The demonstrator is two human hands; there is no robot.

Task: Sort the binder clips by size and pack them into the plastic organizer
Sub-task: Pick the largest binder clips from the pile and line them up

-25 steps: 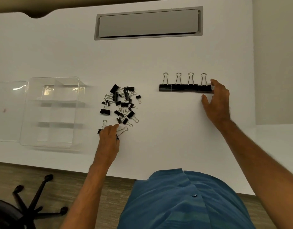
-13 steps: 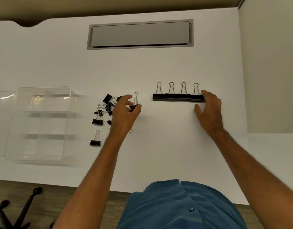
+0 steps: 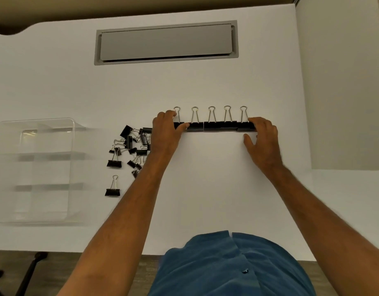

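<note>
One clear plastic organizer (image 3: 35, 167) sits at the far left of the white bench (image 3: 205, 189), its compartments holding no visible clips. Beside it lies a loose pile of binder clips (image 3: 133, 148), one single clip (image 3: 112, 189) apart below. The left hand (image 3: 166, 133) pinches the leftmost clip of a row of five large clips (image 3: 214, 124). The right hand (image 3: 262, 139), fingers relaxed, touches the row's right end.

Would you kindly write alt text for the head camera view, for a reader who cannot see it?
A person's left hand and right hand bracket a row of five large binder clips on a white desk. A loose pile of mixed clips lies to the left, beside a clear plastic organizer that looks empty.
</note>
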